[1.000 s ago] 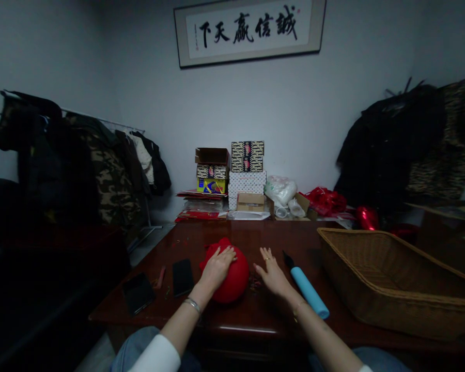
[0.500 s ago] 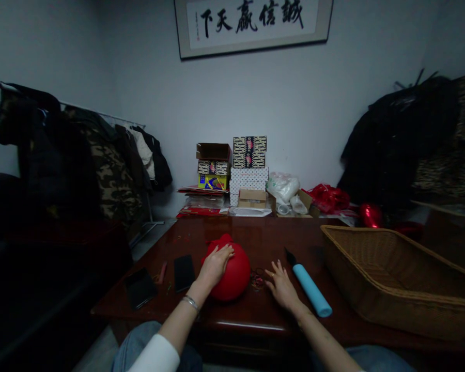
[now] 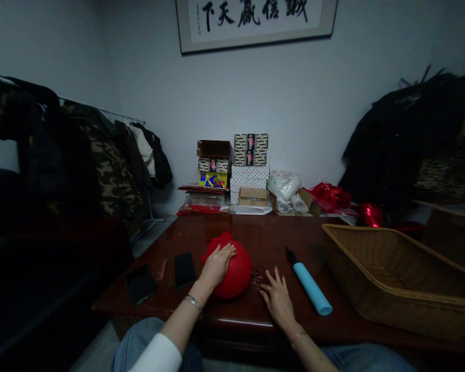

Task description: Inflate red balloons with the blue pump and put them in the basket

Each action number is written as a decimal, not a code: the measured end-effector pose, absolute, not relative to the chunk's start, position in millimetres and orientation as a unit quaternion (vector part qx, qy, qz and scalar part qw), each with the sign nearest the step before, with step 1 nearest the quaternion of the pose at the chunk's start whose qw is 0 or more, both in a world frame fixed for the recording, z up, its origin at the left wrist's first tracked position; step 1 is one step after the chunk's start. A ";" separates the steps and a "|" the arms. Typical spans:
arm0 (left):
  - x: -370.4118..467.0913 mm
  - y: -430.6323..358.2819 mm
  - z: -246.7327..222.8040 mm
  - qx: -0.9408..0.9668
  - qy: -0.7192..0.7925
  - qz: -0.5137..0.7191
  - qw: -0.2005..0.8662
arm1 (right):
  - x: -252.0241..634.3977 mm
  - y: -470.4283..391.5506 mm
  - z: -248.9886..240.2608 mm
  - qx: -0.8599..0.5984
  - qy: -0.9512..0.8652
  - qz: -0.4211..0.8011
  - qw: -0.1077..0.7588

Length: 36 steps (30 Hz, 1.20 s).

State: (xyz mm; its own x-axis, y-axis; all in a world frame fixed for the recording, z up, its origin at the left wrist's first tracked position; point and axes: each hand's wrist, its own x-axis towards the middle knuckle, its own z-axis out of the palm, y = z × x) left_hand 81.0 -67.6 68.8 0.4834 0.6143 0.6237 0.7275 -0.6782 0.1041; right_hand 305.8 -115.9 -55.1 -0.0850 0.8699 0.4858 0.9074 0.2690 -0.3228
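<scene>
A round red balloon [image 3: 237,274] rests on the dark wooden table, with crumpled red material [image 3: 221,239] at its back left. My left hand [image 3: 218,266] lies on the balloon's upper left side, fingers stretched out over it. Low over the table, to the right of the balloon, is my right hand [image 3: 279,304], its fingers apart and nothing in it. Its fingertips are beside a small pile of thin dark and reddish bands [image 3: 258,275]. A light blue hand pump [image 3: 312,288] with a black nozzle lies to the right of that hand.
A big wicker basket [image 3: 395,279] stands at the table's right. Two dark phone-like slabs [image 3: 185,269] [image 3: 140,285] and a small pink item [image 3: 163,269] lie at the left. Stacked boxes [image 3: 249,178] and plastic bags [image 3: 284,185] are behind the table [image 3: 217,320].
My right hand has shifted slightly left and toward me, close to the small bands. My left hand has stayed on the balloon. The view has tilted down slightly.
</scene>
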 end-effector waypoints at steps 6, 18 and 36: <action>79.7 -65.8 64.0 -0.856 -0.394 -0.324 0.082 | 300.5 -119.7 -58.8 -0.600 -0.734 -0.040 0.315; 84.7 -68.5 64.2 -0.857 -0.386 -0.330 0.083 | 299.0 -115.8 -57.2 -0.572 -0.719 0.017 0.393; 98.6 -82.0 77.5 -0.879 -0.372 -0.293 0.058 | 262.8 -102.4 34.7 -0.504 -0.656 0.097 0.553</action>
State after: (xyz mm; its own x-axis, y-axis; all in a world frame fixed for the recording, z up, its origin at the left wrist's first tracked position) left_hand 98.6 -82.0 77.5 0.5515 0.6197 0.5584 0.6881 -0.7164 0.1154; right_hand 262.8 -102.4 34.7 0.1197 0.7694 0.6275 0.5547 0.4724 -0.6850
